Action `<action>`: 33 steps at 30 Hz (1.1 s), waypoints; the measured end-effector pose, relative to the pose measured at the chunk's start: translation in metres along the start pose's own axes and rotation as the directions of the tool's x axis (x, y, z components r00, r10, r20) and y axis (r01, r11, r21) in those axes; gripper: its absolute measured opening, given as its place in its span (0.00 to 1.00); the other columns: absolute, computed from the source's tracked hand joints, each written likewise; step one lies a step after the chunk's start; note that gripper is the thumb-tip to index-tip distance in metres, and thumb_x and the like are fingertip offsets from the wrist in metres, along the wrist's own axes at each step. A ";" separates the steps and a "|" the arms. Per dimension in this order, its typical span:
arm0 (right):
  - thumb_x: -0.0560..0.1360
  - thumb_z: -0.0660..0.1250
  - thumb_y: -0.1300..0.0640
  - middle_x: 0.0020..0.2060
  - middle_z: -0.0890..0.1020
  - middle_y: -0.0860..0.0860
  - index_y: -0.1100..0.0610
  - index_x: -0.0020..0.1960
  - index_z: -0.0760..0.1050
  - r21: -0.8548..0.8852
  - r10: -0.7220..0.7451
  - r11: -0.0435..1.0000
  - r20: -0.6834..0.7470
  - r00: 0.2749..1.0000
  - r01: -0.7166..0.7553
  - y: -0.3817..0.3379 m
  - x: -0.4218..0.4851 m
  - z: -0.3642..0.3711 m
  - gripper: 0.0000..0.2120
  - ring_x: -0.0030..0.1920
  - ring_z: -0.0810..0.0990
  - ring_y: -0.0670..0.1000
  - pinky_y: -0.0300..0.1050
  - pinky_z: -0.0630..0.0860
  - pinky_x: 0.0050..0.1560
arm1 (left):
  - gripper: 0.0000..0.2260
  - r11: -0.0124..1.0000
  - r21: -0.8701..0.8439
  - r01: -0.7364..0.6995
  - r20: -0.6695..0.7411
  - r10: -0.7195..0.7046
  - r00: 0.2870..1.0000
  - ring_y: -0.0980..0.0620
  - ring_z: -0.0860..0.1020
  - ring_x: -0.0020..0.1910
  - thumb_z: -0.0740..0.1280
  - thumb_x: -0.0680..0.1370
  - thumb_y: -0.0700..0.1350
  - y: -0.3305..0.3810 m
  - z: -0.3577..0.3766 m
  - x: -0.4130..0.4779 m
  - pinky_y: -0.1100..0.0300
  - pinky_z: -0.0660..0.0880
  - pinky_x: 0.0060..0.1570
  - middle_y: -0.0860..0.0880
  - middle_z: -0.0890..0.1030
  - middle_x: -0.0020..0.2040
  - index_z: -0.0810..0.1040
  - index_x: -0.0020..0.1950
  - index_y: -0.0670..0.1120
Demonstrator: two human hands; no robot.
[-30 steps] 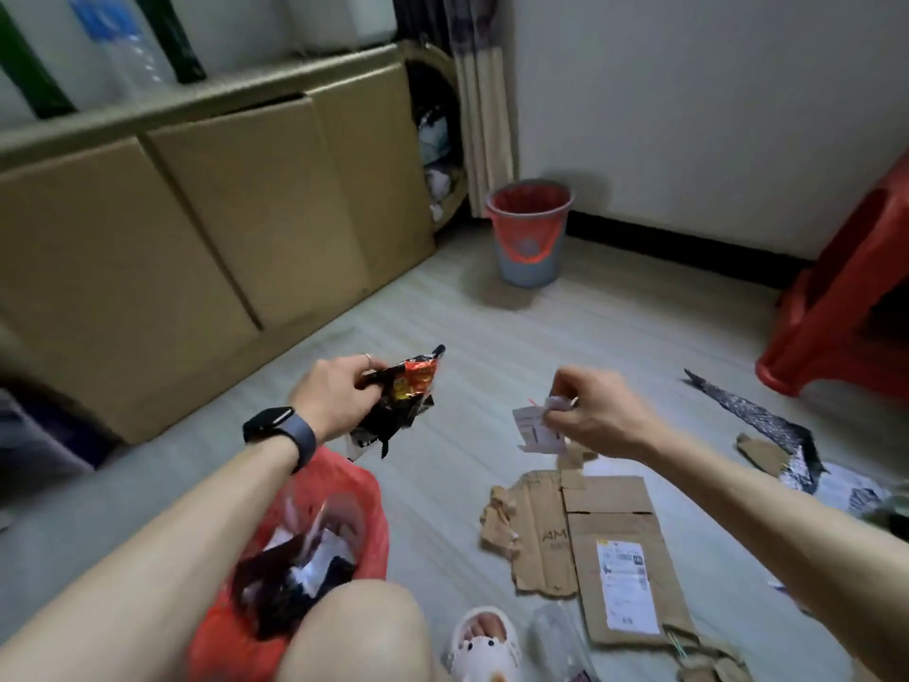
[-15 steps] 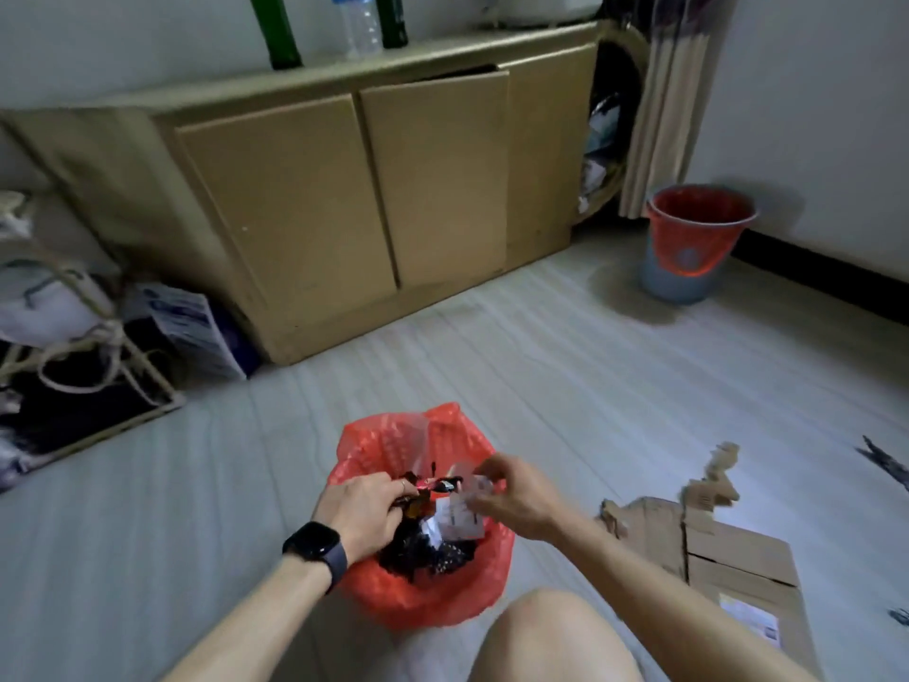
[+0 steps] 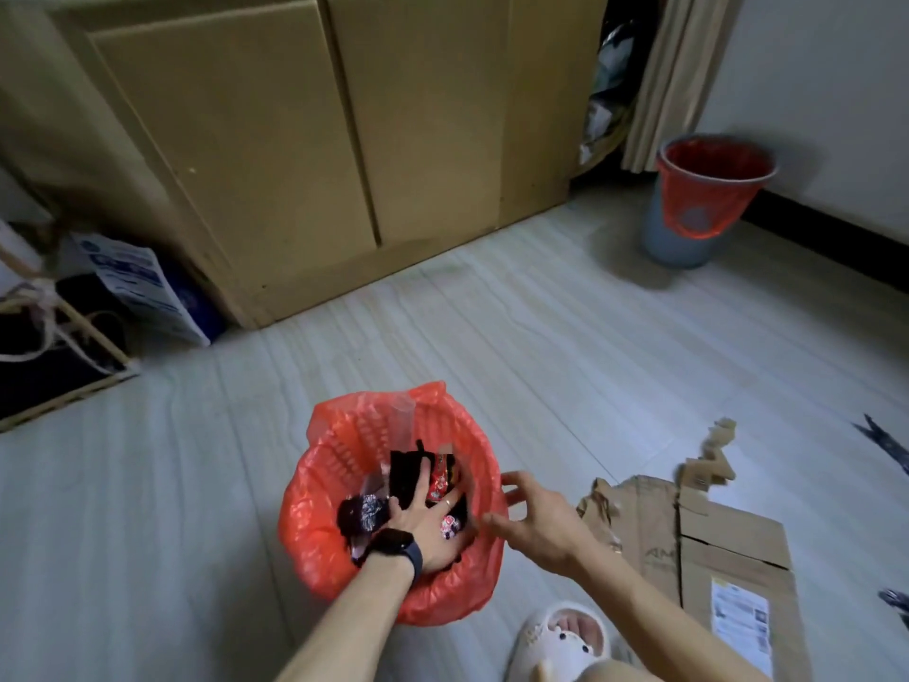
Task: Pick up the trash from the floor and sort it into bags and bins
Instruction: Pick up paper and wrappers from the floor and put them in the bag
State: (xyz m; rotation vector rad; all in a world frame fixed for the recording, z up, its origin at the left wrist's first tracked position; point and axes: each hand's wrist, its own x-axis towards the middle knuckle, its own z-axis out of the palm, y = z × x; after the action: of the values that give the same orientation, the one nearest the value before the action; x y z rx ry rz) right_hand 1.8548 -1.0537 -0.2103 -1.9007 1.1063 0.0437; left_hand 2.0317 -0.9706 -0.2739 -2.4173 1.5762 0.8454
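Left hand (image 3: 427, 521) flat, fingers spread, pressing dark crumpled wrappers (image 3: 404, 477) inside red plastic bag (image 3: 315, 514); right hand (image 3: 538, 521) wide open, holding nothing, beside bag rim.

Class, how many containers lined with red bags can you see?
2: the near bin, left hand pressing inside it; the grey bin beside the curtain. Others may lie off-frame.

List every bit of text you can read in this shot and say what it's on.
"AM": faint print on the flattened cardboard; the rest of the word is not legible.
Shipping label on that cardboard: printed lines, too blurred to read.
Blue and white package beside the cabinet: lettering too blurred to read.
Red wrapper inside the red bag: print too small to read.
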 end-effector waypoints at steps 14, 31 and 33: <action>0.75 0.68 0.39 0.61 0.80 0.43 0.45 0.68 0.68 0.089 -0.056 0.995 0.068 0.996 0.050 0.018 0.016 0.007 0.25 0.55 0.80 0.47 0.44 0.74 0.57 | 0.39 0.947 0.313 -0.075 0.224 0.003 0.975 0.38 0.37 0.77 0.35 0.64 0.75 -0.033 0.072 0.092 0.20 0.44 0.57 0.57 0.32 0.78 0.31 0.73 0.67; 0.79 0.63 0.44 0.63 0.79 0.52 0.51 0.72 0.65 -0.380 -0.050 0.925 -0.087 0.995 0.013 0.022 -0.061 -0.079 0.24 0.60 0.78 0.54 0.47 0.76 0.59 | 0.15 0.960 -0.024 -0.280 -0.149 0.273 0.950 0.48 0.77 0.62 0.62 0.76 0.56 0.079 -0.119 -0.028 0.53 0.72 0.63 0.52 0.81 0.59 0.79 0.61 0.55; 0.79 0.63 0.44 0.63 0.79 0.51 0.49 0.72 0.67 -0.422 -0.026 0.905 -0.159 0.987 -0.044 0.034 -0.085 -0.117 0.23 0.60 0.79 0.54 0.47 0.76 0.58 | 0.16 0.931 0.011 -0.365 -0.155 0.362 0.919 0.48 0.76 0.64 0.62 0.77 0.55 0.118 -0.133 -0.033 0.53 0.71 0.64 0.51 0.80 0.62 0.77 0.63 0.55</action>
State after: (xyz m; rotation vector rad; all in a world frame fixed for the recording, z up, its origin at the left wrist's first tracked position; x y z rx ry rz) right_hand 1.7358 -1.0866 -0.1280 -2.3210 1.2944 0.1499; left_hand 1.9693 -1.0499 -0.1235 -2.2836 2.1312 0.7386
